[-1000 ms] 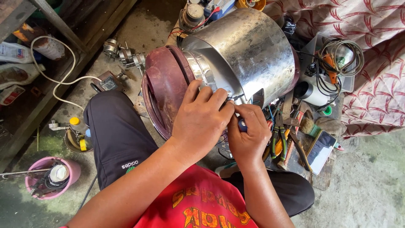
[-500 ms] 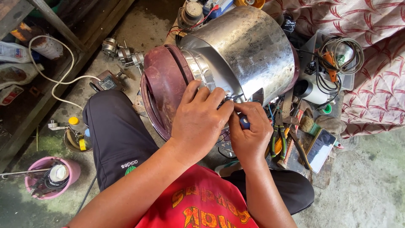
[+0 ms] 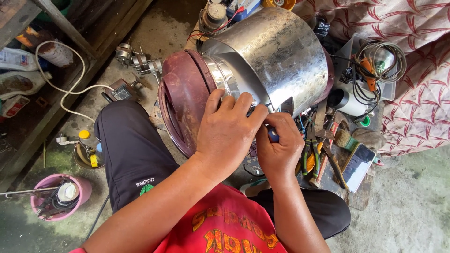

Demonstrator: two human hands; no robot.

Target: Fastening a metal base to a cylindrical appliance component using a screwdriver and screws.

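**2 hands at the seam of a tipped metal cooker**

A large cooker body (image 3: pixel 262 61), shiny metal with a maroon plastic rim (image 3: pixel 180 103), lies on its side on the concrete floor (image 3: pixel 408 206), just ahead of the seated person's knees. It fills the centre of the view, the rim turned toward 9 o'clock and the base toward 2 o'clock.

The left hand (image 3: pixel 227 133) rests flat on the cooker where metal meets rim, fingers (image 3: pixel 243 105) laid close together and curled over the edge. Touching it at 3 o'clock, the right hand (image 3: pixel 280 150) is closed in a fist around a blue-handled tool (image 3: pixel 273 136); its tip is hidden behind the left fingers.

At 4 o'clock from the right hand lie pliers with yellow grips (image 3: pixel 309 157) and a phone (image 3: pixel 357 166). A tray of coiled cables (image 3: pixel 377 65) sits at 2 o'clock. At 8 o'clock a pink tub (image 3: pixel 61 197) stands well apart, and a white cord (image 3: pixel 65 89) trails at 10 o'clock.
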